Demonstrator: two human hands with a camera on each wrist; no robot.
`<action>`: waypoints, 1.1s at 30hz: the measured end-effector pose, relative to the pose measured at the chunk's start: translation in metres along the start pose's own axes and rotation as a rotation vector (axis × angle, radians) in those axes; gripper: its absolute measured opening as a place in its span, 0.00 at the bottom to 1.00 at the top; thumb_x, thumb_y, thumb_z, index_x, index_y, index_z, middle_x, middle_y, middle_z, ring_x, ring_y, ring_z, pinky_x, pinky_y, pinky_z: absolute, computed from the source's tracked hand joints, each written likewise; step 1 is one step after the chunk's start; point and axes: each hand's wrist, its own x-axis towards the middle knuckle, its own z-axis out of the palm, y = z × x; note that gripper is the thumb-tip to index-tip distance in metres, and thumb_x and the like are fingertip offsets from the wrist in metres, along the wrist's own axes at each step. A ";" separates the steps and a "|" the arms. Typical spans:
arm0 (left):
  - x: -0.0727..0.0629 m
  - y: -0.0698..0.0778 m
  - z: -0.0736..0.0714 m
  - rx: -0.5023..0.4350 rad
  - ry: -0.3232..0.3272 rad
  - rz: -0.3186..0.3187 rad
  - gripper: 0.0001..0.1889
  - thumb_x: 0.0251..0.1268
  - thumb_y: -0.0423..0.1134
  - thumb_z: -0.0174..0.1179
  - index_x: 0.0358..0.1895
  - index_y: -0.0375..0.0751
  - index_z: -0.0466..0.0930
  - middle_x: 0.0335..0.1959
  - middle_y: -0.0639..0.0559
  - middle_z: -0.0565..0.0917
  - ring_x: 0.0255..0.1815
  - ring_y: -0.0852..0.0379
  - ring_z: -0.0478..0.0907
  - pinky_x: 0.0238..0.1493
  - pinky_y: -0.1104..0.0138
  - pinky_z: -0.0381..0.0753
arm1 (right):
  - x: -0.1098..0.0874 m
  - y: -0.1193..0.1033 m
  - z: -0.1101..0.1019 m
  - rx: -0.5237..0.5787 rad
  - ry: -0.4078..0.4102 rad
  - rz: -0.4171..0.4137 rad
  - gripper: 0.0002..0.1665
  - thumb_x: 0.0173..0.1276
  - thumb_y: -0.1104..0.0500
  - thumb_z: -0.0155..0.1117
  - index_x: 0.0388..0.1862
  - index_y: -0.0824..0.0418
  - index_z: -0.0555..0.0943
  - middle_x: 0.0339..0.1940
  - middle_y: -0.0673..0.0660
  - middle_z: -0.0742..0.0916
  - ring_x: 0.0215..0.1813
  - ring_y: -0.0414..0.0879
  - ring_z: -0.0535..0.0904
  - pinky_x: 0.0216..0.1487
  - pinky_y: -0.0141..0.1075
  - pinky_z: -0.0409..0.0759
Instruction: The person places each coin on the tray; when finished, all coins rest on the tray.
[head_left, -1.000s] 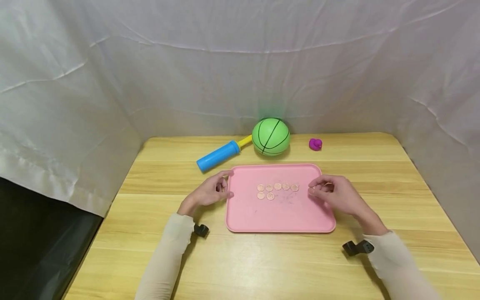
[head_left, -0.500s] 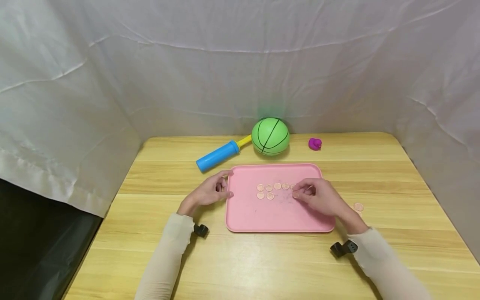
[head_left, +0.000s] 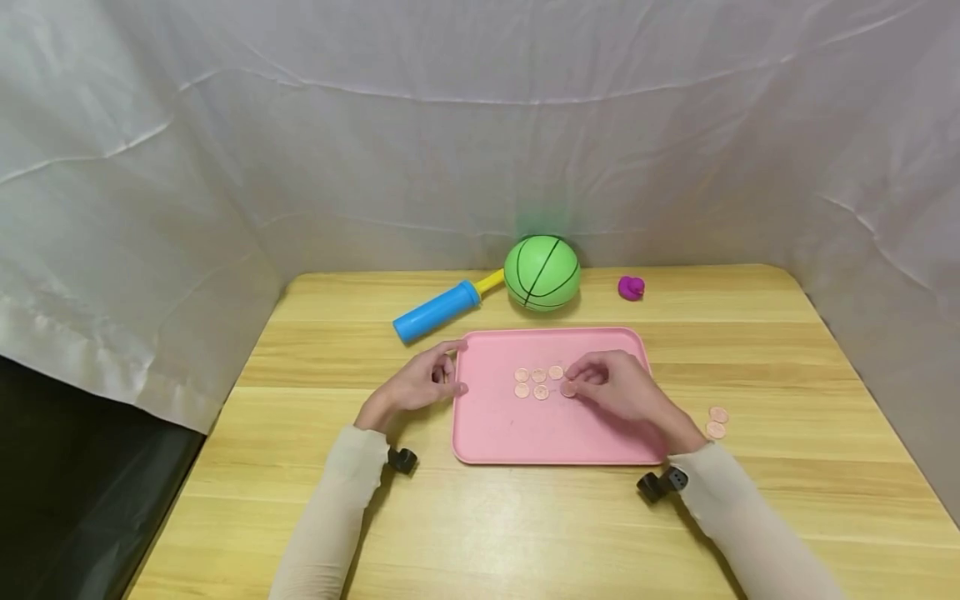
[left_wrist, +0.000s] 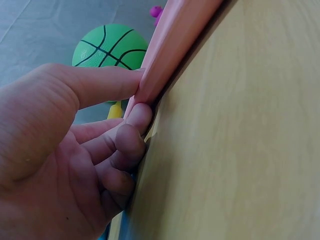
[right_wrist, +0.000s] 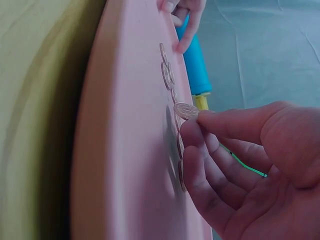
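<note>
A pink tray [head_left: 517, 437] lies on the wooden table. My left hand [head_left: 411, 383] holds its left rim; the left wrist view shows the thumb and fingers pinching the edge. Between thumb and fingers of my right hand [head_left: 622, 390] is a copper-coloured coin [right_wrist: 187, 111], tilted and held just above the tray. Several more coins [head_left: 539, 376] lie flat on the tray, in a back row and a shorter row in front of it. The right hand hides the right end of the back row in the head view.
Two loose coins [head_left: 717, 422] lie on the table right of the tray, near the right wrist. Behind the tray are a blue hand pump [head_left: 437, 312] with a yellow end, a green ball [head_left: 542, 273] with black lines and a small purple rubber duck [head_left: 632, 288].
My right hand has moved left over the tray with the coin, from the tray's right side to the end of the front row. The table coins have come into sight. My left hand stays put.
</note>
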 end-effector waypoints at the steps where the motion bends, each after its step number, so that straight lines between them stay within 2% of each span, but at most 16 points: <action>1: 0.000 0.000 0.000 0.000 0.001 -0.001 0.40 0.72 0.33 0.72 0.84 0.34 0.63 0.38 0.47 0.81 0.38 0.55 0.74 0.44 0.69 0.72 | 0.001 0.000 0.001 0.004 -0.005 -0.002 0.07 0.72 0.60 0.78 0.45 0.60 0.92 0.38 0.55 0.94 0.39 0.42 0.87 0.44 0.30 0.85; 11: -0.001 -0.001 0.001 0.005 -0.001 0.003 0.40 0.72 0.32 0.71 0.84 0.33 0.63 0.37 0.48 0.81 0.38 0.55 0.74 0.44 0.69 0.72 | 0.008 -0.002 0.007 0.000 -0.019 -0.037 0.05 0.72 0.66 0.72 0.45 0.64 0.90 0.38 0.57 0.93 0.37 0.43 0.87 0.41 0.30 0.85; 15: -0.001 -0.001 0.000 0.004 -0.001 0.004 0.40 0.73 0.32 0.71 0.84 0.33 0.63 0.37 0.48 0.81 0.38 0.55 0.74 0.44 0.69 0.72 | 0.010 -0.002 0.008 0.022 -0.030 -0.009 0.06 0.73 0.67 0.72 0.46 0.64 0.90 0.38 0.58 0.93 0.36 0.44 0.88 0.39 0.31 0.86; 20: 0.000 0.000 0.000 -0.006 -0.001 0.009 0.40 0.73 0.32 0.71 0.84 0.33 0.63 0.37 0.47 0.81 0.38 0.55 0.74 0.44 0.69 0.72 | 0.009 -0.002 0.007 0.012 -0.009 -0.003 0.05 0.72 0.66 0.74 0.45 0.63 0.90 0.39 0.58 0.94 0.38 0.44 0.88 0.41 0.30 0.86; 27: 0.000 0.001 0.000 -0.001 -0.003 0.007 0.40 0.73 0.32 0.71 0.84 0.33 0.63 0.36 0.48 0.81 0.37 0.55 0.74 0.44 0.69 0.72 | 0.005 0.002 -0.002 0.019 0.070 0.001 0.06 0.70 0.66 0.76 0.45 0.63 0.90 0.40 0.58 0.93 0.39 0.44 0.87 0.43 0.29 0.85; 33: -0.001 0.003 -0.001 -0.007 -0.001 0.010 0.40 0.73 0.32 0.71 0.84 0.32 0.63 0.36 0.48 0.81 0.37 0.55 0.73 0.44 0.70 0.71 | -0.003 0.007 -0.018 0.049 0.078 0.060 0.08 0.72 0.65 0.75 0.48 0.65 0.89 0.40 0.61 0.92 0.35 0.49 0.86 0.33 0.33 0.86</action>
